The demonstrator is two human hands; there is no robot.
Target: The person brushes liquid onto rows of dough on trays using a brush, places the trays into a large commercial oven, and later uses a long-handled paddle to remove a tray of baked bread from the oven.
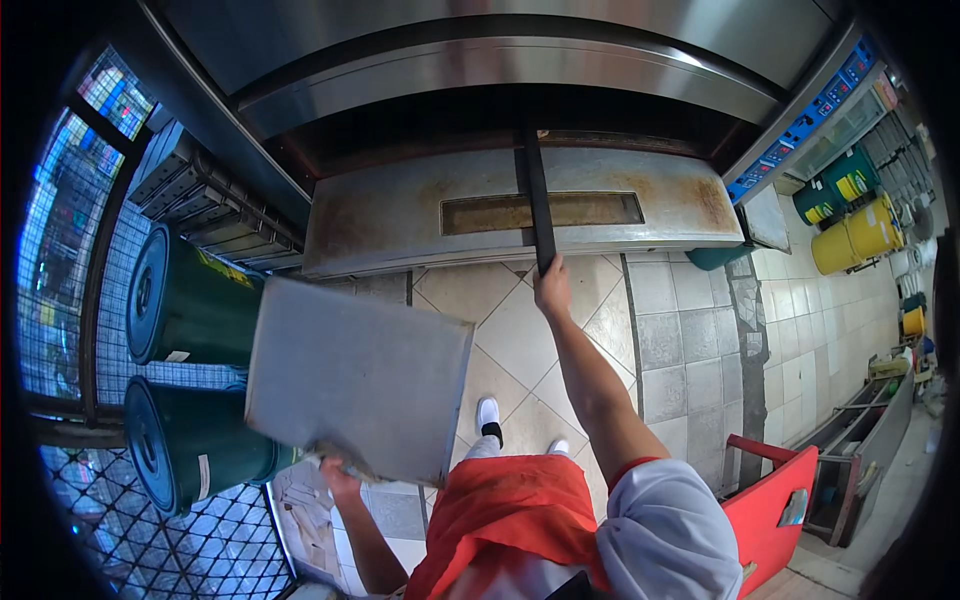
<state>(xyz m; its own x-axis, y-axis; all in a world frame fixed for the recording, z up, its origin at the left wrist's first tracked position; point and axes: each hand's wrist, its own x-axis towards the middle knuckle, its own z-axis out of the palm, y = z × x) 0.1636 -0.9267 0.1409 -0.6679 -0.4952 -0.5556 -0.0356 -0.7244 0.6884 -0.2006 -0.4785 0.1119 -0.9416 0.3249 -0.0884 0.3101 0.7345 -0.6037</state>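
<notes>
My left hand [343, 478] grips the near edge of a large flat metal baking tray [360, 370], with something pale and cloth-like bunched at the grip. The tray hangs tilted over the floor, its broad grey face toward me. My right hand [552, 288] is closed round the near end of a long, flat dark bar [538, 195]. That bar crosses the lowered oven door [375, 215] and its narrow glass window, and its far end is lost in the dark chamber of the steel deck oven [520, 75].
Two green lidded bins [195, 295] stand at left, beside a rack of stacked trays [205, 195]. A blue control panel [800, 125] runs along the oven's right side. A red panel [770, 520] is close at my right. Farther right are a yellow drum [855, 238] and shelving.
</notes>
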